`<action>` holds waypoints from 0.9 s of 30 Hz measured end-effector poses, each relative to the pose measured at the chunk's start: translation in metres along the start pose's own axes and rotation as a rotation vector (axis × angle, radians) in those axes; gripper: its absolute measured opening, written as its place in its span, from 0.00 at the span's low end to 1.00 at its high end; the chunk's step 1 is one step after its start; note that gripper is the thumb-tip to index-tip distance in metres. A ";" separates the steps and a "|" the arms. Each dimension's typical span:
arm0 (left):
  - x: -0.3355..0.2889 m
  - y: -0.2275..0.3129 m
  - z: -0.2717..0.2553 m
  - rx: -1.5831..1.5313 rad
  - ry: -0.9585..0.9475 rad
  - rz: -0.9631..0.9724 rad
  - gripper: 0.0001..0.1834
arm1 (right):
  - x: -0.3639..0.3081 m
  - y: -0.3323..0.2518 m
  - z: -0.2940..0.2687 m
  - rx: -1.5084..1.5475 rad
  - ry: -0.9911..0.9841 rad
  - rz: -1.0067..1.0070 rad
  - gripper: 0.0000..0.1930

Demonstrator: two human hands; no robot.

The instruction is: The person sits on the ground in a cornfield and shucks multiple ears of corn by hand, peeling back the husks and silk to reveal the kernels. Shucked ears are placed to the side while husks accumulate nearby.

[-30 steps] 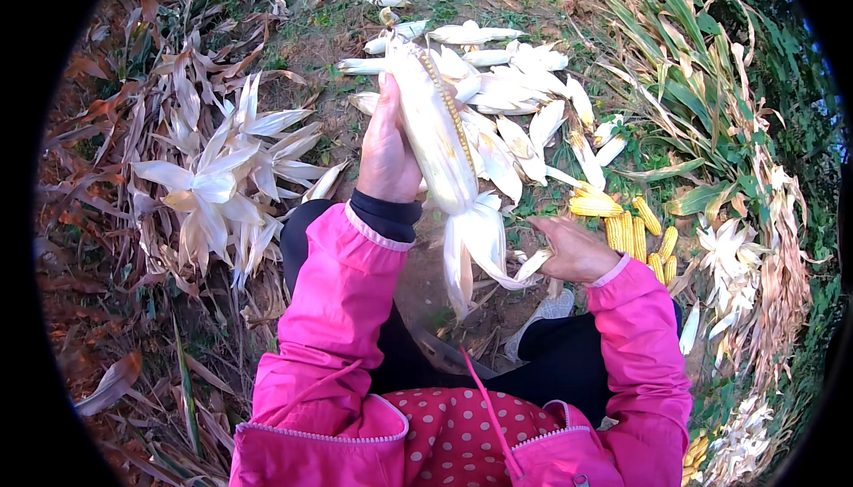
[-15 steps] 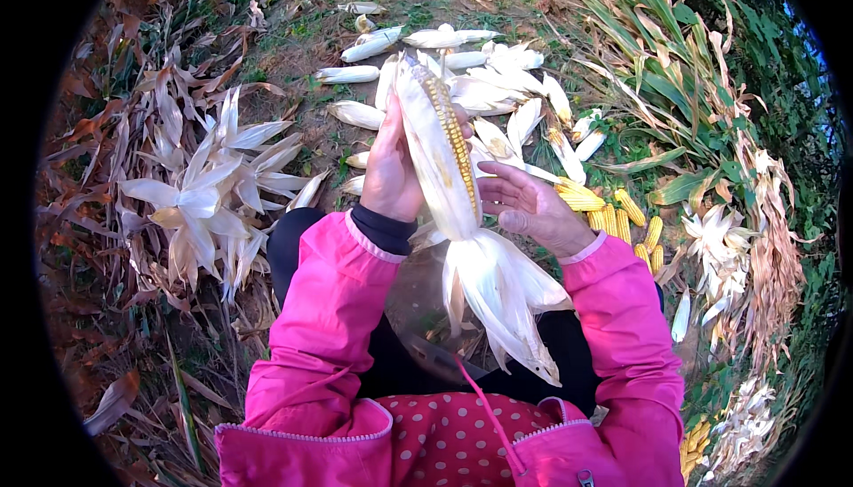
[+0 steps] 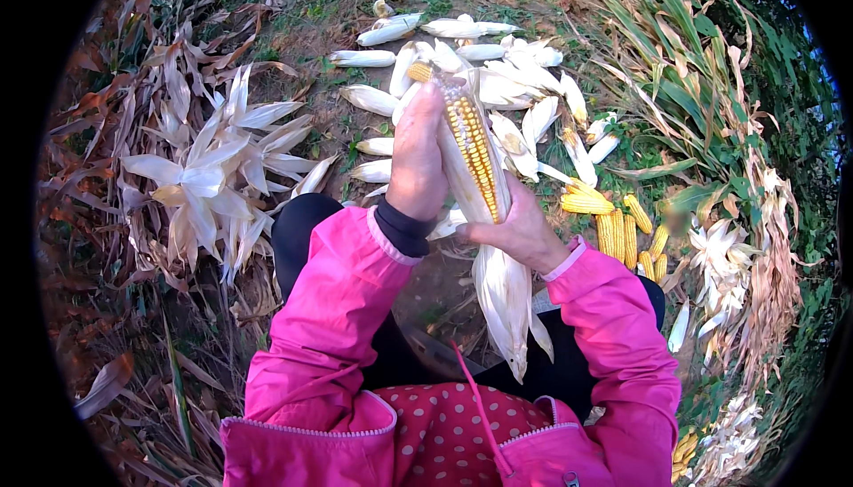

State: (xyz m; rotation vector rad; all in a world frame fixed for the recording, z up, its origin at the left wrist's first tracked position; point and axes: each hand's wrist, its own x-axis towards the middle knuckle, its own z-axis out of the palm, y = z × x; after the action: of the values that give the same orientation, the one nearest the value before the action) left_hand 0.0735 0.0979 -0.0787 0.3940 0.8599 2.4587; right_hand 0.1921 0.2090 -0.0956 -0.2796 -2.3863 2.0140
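Observation:
A partly husked ear of corn (image 3: pixel 474 160) is held up before me between both hands. Its yellow kernels show in a strip down the front, with pale husk along both sides. My left hand (image 3: pixel 418 154) is closed around the upper part, thumb pointing up. Lower down, my right hand (image 3: pixel 520 231) grips the ear, its thumb across the front. Peeled husk leaves (image 3: pixel 505 314) hang from the ear toward my lap. By my left thumb shows a small yellow kernelled end (image 3: pixel 419 71); I cannot tell whether it belongs to this ear.
Ahead lies a pile of ears in pale husks (image 3: pixel 502 87). Bare yellow cobs (image 3: pixel 611 234) lie to the right, near empty husks (image 3: pixel 720 260). Opened husks (image 3: pixel 200 176) and dry stalks (image 3: pixel 142 256) are heaped at left. Green leafy stalks (image 3: pixel 675 43) stand at far right.
My right hand, open beside the ear before, has closed on its lower part. More kernels show near the top, and the hanging husk has swung closer to upright.

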 end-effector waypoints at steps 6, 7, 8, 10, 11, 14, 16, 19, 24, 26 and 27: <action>-0.007 -0.007 0.003 0.103 0.027 0.128 0.23 | 0.000 0.008 0.002 -0.143 0.054 -0.022 0.36; -0.009 -0.006 0.006 0.074 0.042 0.149 0.24 | 0.000 0.010 0.001 -0.157 0.063 -0.026 0.36; -0.010 -0.005 0.006 0.044 0.040 0.131 0.23 | 0.001 0.010 0.001 -0.171 0.071 -0.031 0.37; -0.013 -0.002 0.005 -0.013 0.038 0.096 0.22 | 0.000 0.010 -0.002 -0.251 0.073 0.016 0.38; -0.011 0.002 0.008 -0.037 0.054 0.104 0.21 | 0.000 0.010 -0.002 -0.290 0.073 0.039 0.39; -0.008 0.005 0.003 -0.042 0.008 0.057 0.21 | 0.000 0.020 -0.007 -0.344 0.118 0.028 0.37; -0.006 0.008 0.004 -0.038 -0.017 0.055 0.21 | 0.001 0.020 -0.010 -0.390 0.126 0.006 0.36; 0.000 0.009 -0.005 -0.067 -0.045 0.006 0.21 | 0.002 0.013 -0.010 -0.441 0.107 -0.013 0.35; 0.001 0.003 -0.023 -0.337 -0.115 -0.031 0.15 | 0.001 0.006 -0.008 -0.471 0.118 -0.106 0.34; 0.005 -0.012 -0.043 -0.543 -0.068 -0.075 0.13 | 0.001 0.003 -0.007 -0.553 0.174 -0.213 0.31; 0.008 -0.015 -0.047 -0.605 -0.114 -0.086 0.11 | 0.000 0.003 -0.008 -0.494 0.144 -0.168 0.31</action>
State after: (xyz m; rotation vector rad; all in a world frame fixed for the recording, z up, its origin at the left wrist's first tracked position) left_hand 0.0526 0.0891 -0.1233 0.2620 0.0628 2.4378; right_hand 0.1933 0.2174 -0.0976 -0.2063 -2.6702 1.2698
